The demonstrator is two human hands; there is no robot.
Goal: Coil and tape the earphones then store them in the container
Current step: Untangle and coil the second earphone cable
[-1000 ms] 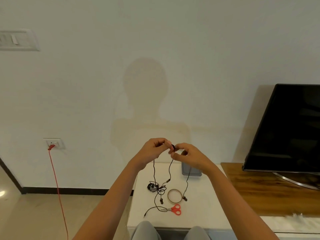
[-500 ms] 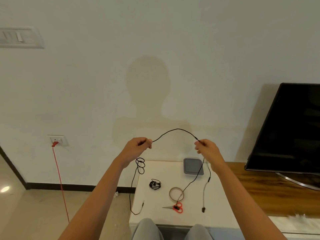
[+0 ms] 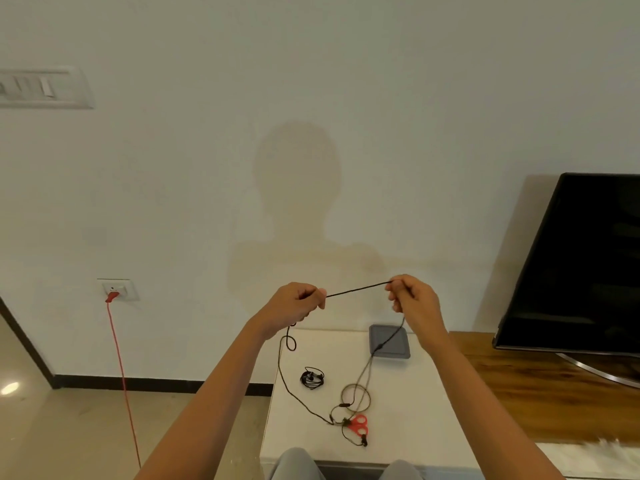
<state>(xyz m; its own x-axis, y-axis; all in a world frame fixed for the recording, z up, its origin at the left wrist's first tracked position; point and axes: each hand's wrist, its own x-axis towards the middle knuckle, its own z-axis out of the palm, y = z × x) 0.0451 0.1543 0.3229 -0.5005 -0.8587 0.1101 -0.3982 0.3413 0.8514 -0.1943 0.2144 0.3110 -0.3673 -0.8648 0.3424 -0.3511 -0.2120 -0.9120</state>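
Below the fingers, a smooth white table bears a flat, square grey container. The left hand and right hand, fingers curled, each pinch the thin black earphone cable, taut between them, its ends trailing to the tabletop.

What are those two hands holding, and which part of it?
One thin black earphone cable, by its middle: the left hand and the right hand each pinch it, a straight stretch between them, the ends hanging down.
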